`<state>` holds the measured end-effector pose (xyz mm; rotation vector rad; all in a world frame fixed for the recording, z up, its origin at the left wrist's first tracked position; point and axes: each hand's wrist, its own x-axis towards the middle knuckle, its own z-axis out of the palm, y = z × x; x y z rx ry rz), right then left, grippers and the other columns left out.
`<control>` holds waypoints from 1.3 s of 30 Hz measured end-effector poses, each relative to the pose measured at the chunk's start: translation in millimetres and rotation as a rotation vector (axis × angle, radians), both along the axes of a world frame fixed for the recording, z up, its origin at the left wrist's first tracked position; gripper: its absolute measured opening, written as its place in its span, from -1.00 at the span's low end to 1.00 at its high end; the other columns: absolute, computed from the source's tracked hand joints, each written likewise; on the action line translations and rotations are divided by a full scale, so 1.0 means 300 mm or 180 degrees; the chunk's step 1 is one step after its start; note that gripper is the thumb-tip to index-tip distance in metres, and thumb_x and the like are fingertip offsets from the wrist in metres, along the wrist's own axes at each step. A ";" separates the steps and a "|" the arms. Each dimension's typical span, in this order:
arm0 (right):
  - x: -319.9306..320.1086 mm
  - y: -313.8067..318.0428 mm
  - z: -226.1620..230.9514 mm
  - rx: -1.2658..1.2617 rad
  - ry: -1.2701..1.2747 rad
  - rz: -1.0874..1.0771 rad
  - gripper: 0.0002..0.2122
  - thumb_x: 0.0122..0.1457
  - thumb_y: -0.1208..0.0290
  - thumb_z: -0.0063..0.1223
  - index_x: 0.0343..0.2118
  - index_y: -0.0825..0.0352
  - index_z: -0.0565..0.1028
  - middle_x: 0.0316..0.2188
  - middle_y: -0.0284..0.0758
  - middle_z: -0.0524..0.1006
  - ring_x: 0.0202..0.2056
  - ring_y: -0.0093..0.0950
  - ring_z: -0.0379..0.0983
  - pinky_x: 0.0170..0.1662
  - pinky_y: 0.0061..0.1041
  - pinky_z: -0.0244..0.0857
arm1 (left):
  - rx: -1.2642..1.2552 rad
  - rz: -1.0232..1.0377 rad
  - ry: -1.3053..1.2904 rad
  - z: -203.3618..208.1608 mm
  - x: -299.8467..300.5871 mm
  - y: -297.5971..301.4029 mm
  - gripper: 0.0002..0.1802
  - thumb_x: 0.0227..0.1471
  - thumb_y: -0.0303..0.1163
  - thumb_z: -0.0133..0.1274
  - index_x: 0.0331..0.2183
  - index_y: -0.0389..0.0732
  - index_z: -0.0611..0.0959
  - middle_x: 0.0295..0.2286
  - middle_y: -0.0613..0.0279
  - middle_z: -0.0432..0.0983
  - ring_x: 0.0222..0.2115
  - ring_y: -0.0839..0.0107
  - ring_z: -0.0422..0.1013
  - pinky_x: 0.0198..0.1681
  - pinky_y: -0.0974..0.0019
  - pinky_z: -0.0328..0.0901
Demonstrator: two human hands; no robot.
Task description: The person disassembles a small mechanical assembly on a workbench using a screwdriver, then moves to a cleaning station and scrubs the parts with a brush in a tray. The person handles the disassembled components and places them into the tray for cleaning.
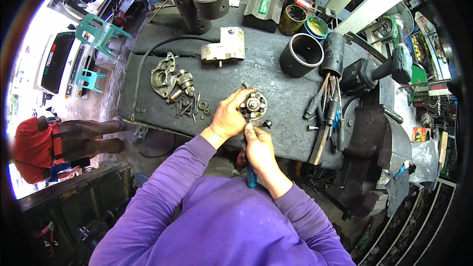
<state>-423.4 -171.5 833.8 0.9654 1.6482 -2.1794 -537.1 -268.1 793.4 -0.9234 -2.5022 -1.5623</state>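
Mechanical repair workshop, with a dark workbench (268, 56) at its centre. On the workbench lie loose bolts (185, 106), an open metal housing (161, 78) and a bundle of hand tools (333, 102); thick-walled metal cylinders (212, 11) stand along its far side. At its right end sits a cordless power tool (358, 75). To its left are green plastic chairs (101, 34) and a white vehicle (72, 64).

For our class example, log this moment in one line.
left hand: holds round metal part | right hand: holds blue-handled tool | left of part: loose bolts, metal housing | surface: dark workbench
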 end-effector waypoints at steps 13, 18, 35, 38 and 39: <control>-0.007 0.155 0.028 0.3137 0.1795 0.1344 -0.77 0.37 0.33 0.09 -0.11 0.42 0.54 -0.42 -0.10 0.61 -0.36 -0.10 0.63 -0.24 -0.24 0.51 | -0.0050 0.0009 -0.0088 0.015 0.005 0.001 -0.31 -0.19 -0.35 0.47 0.04 -0.22 0.62 -0.05 0.01 0.63 -0.02 0.01 0.58 0.07 0.12 0.48; -0.019 0.190 0.028 0.3841 0.2335 0.1170 -0.75 0.14 0.58 0.24 -0.10 0.41 0.56 -0.28 -0.09 0.57 -0.28 -0.06 0.57 -0.20 -0.19 0.46 | -0.0070 0.0051 -0.0214 0.016 0.015 0.002 -0.37 -0.12 -0.41 0.43 0.04 -0.24 0.61 -0.03 0.01 0.63 0.00 0.02 0.58 0.08 0.14 0.48; -0.130 0.321 0.019 0.3484 0.3102 0.2131 -0.79 0.08 0.60 0.27 -0.20 0.31 0.61 -0.33 -0.21 0.55 -0.26 -0.14 0.51 -0.17 -0.22 0.38 | -0.0180 -0.0009 -0.0146 0.011 0.006 -0.006 -0.21 -0.25 -0.26 0.53 0.06 -0.21 0.60 -0.04 0.05 0.63 -0.01 0.01 0.57 0.11 0.09 0.46; -0.114 0.306 0.031 0.3820 0.2900 0.2195 -0.79 0.07 0.56 0.29 -0.20 0.28 0.62 -0.33 -0.22 0.54 -0.25 -0.15 0.48 -0.17 -0.22 0.34 | -0.0140 -0.0031 -0.0067 0.007 0.006 -0.005 -0.25 -0.20 -0.27 0.51 0.05 -0.22 0.60 -0.04 0.04 0.63 -0.02 0.00 0.58 0.09 0.09 0.47; -0.102 0.288 0.027 0.3908 0.2872 0.2088 -0.79 0.06 0.56 0.29 -0.20 0.28 0.62 -0.33 -0.23 0.54 -0.27 -0.16 0.48 -0.19 -0.22 0.34 | -0.0110 -0.0008 -0.0087 0.006 0.005 -0.004 -0.27 -0.18 -0.28 0.50 0.05 -0.22 0.60 -0.05 0.03 0.63 -0.02 0.00 0.58 0.09 0.09 0.47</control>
